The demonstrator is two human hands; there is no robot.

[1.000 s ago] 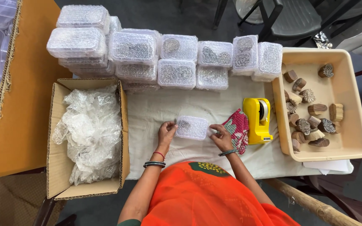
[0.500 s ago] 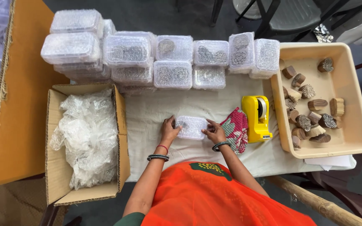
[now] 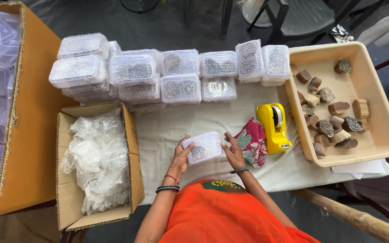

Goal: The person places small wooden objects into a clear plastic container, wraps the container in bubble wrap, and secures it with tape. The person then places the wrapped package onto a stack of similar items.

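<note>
Since the earlier frame both hands have drawn closer on the box [image 3: 202, 147], now tilted on the table [image 3: 172, 123], long axis running left to right, left hand [image 3: 179, 157] and right hand [image 3: 233, 154] seemingly clamping its opposite ends.

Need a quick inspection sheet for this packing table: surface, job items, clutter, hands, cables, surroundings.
Surface: table under a pale cloth.
Job's things: small clear box wrapped in bubble wrap, held between both hands.
Clutter: wrapped boxes stacked along the far edge; yellow tape dispenser; red patterned cloth; beige tray of carved wooden blocks.
Grippers: left hand and right hand grip the box ends.
Cables: nothing seen.
Surroundings: cardboard box of bubble wrap at left; chair beyond.
</note>
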